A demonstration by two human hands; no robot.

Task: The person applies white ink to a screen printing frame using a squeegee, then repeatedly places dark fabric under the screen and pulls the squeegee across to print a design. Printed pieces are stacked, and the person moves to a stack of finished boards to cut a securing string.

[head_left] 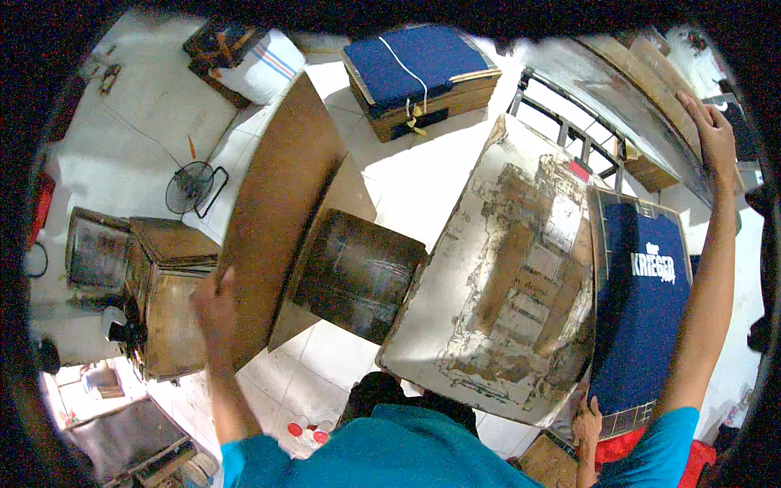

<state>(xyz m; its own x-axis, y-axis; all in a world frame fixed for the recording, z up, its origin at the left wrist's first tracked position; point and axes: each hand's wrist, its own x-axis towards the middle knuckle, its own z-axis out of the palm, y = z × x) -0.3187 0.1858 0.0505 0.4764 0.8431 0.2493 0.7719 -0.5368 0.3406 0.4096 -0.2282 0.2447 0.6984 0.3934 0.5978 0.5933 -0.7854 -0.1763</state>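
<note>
My left hand (213, 297) is at the left edge of a large brown board (272, 203), its fingers closed over that edge and somewhat blurred. My right arm reaches far forward. At its end my right hand (709, 134) is bent over the edge of a long wooden plank (651, 85), with some fingertips hidden. Between my arms lies a big worn whitish panel (464, 285) with brown stained patches. To its right, a navy shirt (634, 317) with white print is stretched on a flat board. A dark square pad (358, 272) sits between the brown board and the panel.
Another person's hand (587, 423) touches the panel's lower right corner. Folded navy fabric (423, 65) lies on a wooden box at the back. A black metal rack (569, 134) stands behind the panel. A fan (191, 189) and wooden boxes (175, 317) are at left.
</note>
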